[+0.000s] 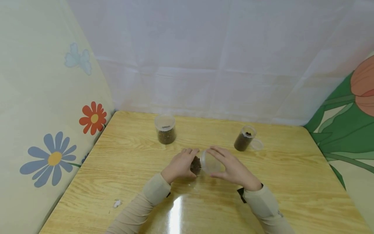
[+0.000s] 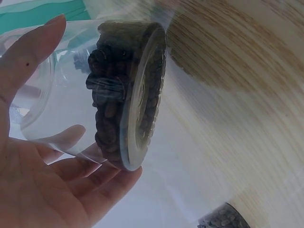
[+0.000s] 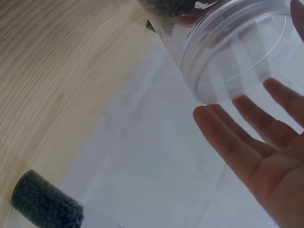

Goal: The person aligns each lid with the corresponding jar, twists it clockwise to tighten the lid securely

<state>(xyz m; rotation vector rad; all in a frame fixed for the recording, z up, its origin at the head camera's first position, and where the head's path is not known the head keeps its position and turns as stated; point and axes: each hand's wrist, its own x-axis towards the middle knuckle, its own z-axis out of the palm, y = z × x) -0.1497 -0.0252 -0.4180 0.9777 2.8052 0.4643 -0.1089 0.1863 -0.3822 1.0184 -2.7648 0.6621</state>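
Observation:
A clear jar (image 2: 71,95) with dark beans (image 2: 109,95) in its base end is tipped over on its side between the hands. My left hand (image 1: 181,164) grips it around the body near the base, thumb on one side and fingers on the other. At the other end, my right hand (image 1: 230,167) holds the clear round lid (image 3: 232,71), with fingertips along its edge and the thumb opposite. Seen from the right wrist, the beans sit at the far end, away from the lid.
Behind the left hand stands a wide clear jar (image 1: 166,135) partly filled with dark beans. A narrower jar (image 1: 243,141) of dark beans is at the back right, a small clear lid (image 1: 256,144) beside it. A white scrap (image 1: 117,203) lies at the front left of the wooden table (image 1: 131,156).

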